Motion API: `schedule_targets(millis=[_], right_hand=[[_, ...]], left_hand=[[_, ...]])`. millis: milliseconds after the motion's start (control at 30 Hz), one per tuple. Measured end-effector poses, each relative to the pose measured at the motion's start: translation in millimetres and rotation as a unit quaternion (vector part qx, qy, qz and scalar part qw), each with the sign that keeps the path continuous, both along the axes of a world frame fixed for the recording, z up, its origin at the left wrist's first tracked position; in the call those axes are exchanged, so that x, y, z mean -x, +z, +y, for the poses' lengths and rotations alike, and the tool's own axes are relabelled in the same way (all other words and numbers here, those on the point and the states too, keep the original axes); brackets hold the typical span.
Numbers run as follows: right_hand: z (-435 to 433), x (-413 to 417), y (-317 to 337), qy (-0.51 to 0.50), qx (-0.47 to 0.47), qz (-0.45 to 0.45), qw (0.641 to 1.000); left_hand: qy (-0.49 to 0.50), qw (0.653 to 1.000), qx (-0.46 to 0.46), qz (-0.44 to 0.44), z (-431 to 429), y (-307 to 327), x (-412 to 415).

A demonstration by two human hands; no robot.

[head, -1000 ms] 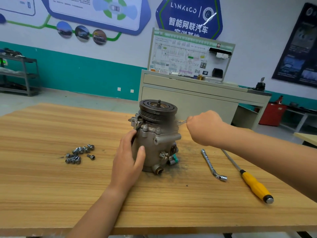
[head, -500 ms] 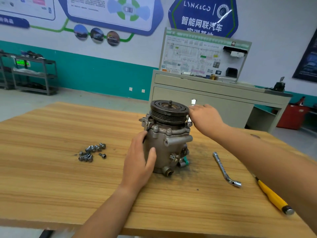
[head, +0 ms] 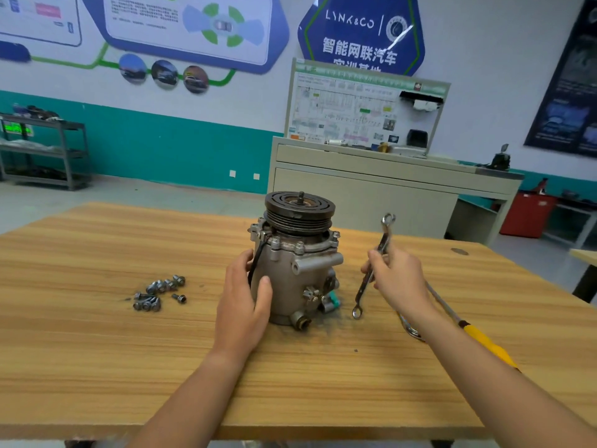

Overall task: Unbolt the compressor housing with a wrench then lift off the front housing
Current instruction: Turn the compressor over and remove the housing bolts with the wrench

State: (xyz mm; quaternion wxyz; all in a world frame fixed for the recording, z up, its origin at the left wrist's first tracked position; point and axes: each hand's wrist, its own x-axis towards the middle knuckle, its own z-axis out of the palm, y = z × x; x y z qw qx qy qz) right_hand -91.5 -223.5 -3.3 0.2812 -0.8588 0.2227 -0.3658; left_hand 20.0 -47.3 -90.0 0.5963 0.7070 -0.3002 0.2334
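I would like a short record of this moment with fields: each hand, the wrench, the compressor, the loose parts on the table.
left hand: grips the side of the compressor
right hand: holds the wrench by its shaft
wrench: tilted, right of the compressor, on no bolt
compressor: upright on the table, pulley on top, front housing not lifted off
loose bolts: small heap left of the compressor
other tools: yellow-handled screwdriver and bent socket wrench, partly under the right forearm
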Motion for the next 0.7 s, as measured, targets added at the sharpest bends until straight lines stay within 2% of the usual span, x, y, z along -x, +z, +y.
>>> schedule_targets(millis=[133,267,433,600,700], right_hand=[[-0.2,-4.9,-24.5,-0.006,0.021,0.02,1.0],[-3.0,-9.0,-32.1,-0.006,-0.029,-0.012,1.0],[6.4,-10.0,-69.6,0.067,-0.078,0.08,0.991],[12.6,-3.9,-55.4,0.075,-0.098,-0.02,0.992],[8.0,7.1,-30.0,0.079,-0.093,-0.011,0.993]], left_hand=[[0.007,1.0,-0.003,-0.008,1.6,2.5,1.4],[0.011,1.0,-0.005,-0.011,1.5,2.6,0.9],[0.014,1.0,0.009,0.016,-1.9,-0.8,1.7],[0.011,1.0,0.001,0.021,-2.1,-2.0,1.2],[0.003,1.0,-0.001,0.029,-1.8,-2.5,-0.5]])
